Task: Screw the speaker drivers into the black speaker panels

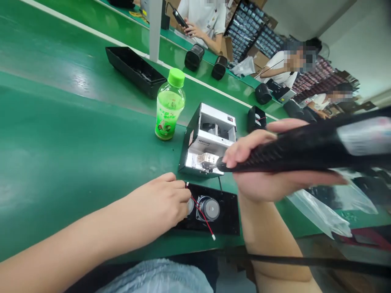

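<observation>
My left hand (157, 205) rests over a black panel (226, 211) on the green bench, its fingertips closed around thin red and black wires (203, 215) beside a round metal speaker driver (208, 208). A small white connector (213, 237) ends the wires at the panel's lower edge. My right hand (262, 185) grips a black electric screwdriver (305, 148), its tip close to the metal rail of a silver-and-black screw feeder (207, 138). The screwdriver's tip appears to be at the rail, though the exact contact is hard to tell.
A green-capped drink bottle (170, 104) stands left of the feeder. Behind it lies a black tray (134, 71). A clear plastic bag (317, 211) lies at the right. Black parts stand along the far bench, where several co-workers (201, 20) sit among stacked trays.
</observation>
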{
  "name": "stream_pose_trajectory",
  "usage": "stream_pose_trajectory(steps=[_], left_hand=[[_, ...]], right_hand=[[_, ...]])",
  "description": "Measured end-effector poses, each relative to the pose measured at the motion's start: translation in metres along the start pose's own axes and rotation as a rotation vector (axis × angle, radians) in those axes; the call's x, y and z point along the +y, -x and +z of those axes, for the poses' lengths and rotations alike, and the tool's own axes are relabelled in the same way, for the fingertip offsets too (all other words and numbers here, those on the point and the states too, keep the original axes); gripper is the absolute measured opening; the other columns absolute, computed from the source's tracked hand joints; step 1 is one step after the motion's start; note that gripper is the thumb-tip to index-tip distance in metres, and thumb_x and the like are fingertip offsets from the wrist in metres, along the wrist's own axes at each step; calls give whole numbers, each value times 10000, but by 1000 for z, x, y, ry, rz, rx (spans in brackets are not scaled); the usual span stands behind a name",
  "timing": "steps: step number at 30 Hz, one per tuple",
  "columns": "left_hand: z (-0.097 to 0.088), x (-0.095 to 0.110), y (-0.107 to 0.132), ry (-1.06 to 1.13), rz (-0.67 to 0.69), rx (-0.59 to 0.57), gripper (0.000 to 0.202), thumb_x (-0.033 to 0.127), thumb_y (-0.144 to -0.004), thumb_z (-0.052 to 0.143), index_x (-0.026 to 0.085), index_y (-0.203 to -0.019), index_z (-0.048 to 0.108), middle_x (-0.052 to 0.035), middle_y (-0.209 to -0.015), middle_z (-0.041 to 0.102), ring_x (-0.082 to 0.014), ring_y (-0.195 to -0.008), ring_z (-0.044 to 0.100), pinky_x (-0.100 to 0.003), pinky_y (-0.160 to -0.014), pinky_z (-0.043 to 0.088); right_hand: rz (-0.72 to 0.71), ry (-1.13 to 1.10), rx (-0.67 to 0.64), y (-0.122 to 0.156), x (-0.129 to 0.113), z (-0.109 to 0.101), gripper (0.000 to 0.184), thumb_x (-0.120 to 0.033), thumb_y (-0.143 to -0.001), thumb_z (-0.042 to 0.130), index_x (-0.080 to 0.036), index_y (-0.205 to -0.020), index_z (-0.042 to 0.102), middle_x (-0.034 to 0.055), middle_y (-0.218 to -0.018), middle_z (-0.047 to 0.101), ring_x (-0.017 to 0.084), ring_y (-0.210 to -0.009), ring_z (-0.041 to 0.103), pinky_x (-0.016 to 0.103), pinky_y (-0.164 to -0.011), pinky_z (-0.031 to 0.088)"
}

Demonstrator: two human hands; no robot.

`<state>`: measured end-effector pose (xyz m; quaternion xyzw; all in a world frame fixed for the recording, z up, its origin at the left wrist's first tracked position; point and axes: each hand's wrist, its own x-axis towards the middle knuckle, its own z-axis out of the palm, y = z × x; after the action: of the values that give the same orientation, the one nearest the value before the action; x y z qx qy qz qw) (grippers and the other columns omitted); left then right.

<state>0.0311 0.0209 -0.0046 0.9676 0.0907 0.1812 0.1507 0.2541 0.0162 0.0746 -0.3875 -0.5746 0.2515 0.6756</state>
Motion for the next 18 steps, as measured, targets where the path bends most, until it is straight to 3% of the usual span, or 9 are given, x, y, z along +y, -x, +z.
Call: stream_pose_trajectory(steps=[2,4,8,10,12,15,17,18], left_hand=[[-15,-3,-2,126,-45,45,177,204,-1047,722,225,-872,718,17,-846,701,-190,-806,631,-404,-760,384],[-34,-8,-12,157,-111,172,147,206,-1075,670,228,-971,772,2,-938,751,-189,-864,679,-375,-785,435],[-61,-25,-56,-75,-326,444,183,211,-1063,637,194,-1096,816,-66,-1056,794,-274,-1004,742,-401,-836,544],[-64,-32,-75,-171,-422,463,334,163,-1040,619,151,-1343,759,-124,-1197,787,-327,-1101,749,-455,-886,590],[-62,-34,-80,-203,-437,476,549,120,-1023,595,90,-1570,587,-191,-1354,735,-360,-1203,728,-512,-956,613],[-55,-25,-56,-104,-382,543,549,173,-1043,619,103,-1584,557,-184,-1407,709,-330,-1277,706,-514,-1074,610],[-45,-14,-22,31,-398,546,525,293,-1050,690,180,-1553,591,-143,-1422,712,-308,-1321,698,-492,-1134,602],[-38,-7,-3,102,-437,519,610,381,-1030,747,227,-1589,560,-132,-1481,689,-317,-1375,679,-501,-1169,591]], right_hand=[[-46,-122,49,-5,7,10,607,-890,-872,647,-308,-1034,709,-38,-591,633,179,-421,556,330,-409,447],[-38,-108,88,-7,10,16,610,-871,-942,558,-295,-1044,730,-42,-555,597,169,-392,527,322,-374,402],[4,-96,173,-2,17,17,701,-905,-963,443,-280,-1127,715,-50,-532,575,156,-361,496,298,-352,366],[77,-109,163,4,20,12,700,-894,-967,456,-269,-1163,703,-56,-548,589,153,-361,503,284,-346,376],[104,-117,166,9,18,6,697,-888,-960,490,-265,-1181,710,-62,-551,602,157,-354,504,290,-342,400],[34,-138,195,18,1,-4,718,-907,-909,558,-272,-1179,756,-57,-548,638,170,-349,509,321,-355,448],[27,-157,202,26,-17,-8,663,-868,-926,582,-287,-1180,775,-43,-580,665,176,-396,540,344,-422,503],[30,-163,201,32,-26,-10,596,-823,-949,599,-298,-1170,775,-40,-604,670,174,-430,556,353,-466,524]])
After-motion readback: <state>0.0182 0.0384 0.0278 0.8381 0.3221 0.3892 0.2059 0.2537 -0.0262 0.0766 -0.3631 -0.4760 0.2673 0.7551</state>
